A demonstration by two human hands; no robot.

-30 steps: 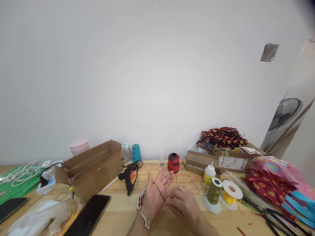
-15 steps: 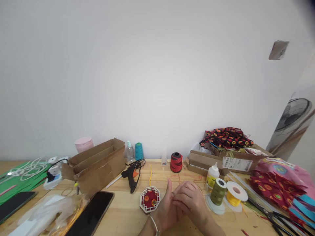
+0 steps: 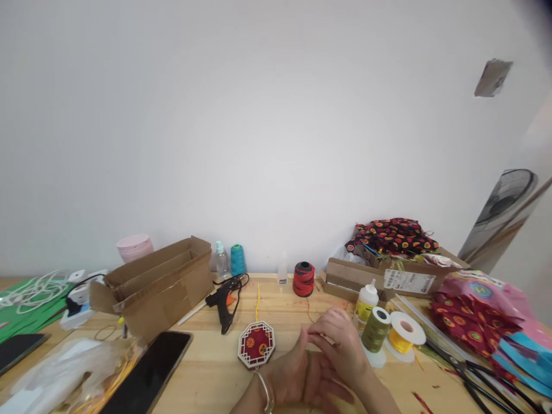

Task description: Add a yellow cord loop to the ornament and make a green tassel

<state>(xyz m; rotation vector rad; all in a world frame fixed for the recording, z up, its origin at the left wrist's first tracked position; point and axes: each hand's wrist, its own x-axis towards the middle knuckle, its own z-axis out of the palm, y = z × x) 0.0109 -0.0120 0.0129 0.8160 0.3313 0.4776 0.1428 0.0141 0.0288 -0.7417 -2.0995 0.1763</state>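
My two hands meet low in the middle, over the wooden table [image 3: 207, 379]. My left hand [image 3: 297, 376], with a bracelet at the wrist, lies palm up with its fingers stretched to the right and its thumb raised. My right hand [image 3: 342, 345] rests across it, fingertips pinched together by the left thumb; what they pinch is too fine to make out. A red octagonal ornament [image 3: 256, 344] with a yellow cord [image 3: 257, 299] lies just left of the hands. An olive thread spool [image 3: 375, 329] and a yellow spool [image 3: 402, 336] stand just right of them.
Behind are a black glue gun [image 3: 224, 305], a red spool [image 3: 303, 279], a glue bottle [image 3: 366, 302] and a teal spool [image 3: 237, 260]. An open cardboard box [image 3: 155, 287] and a dark tablet [image 3: 146, 374] lie left. Right: a box with patterned cloth [image 3: 392, 236], scissors [image 3: 470, 374], pink bags [image 3: 478, 310].
My left hand, raised with a thread round it, has dropped and turned palm up. My right hand has come over it and pinched shut. The ornament is now uncovered.
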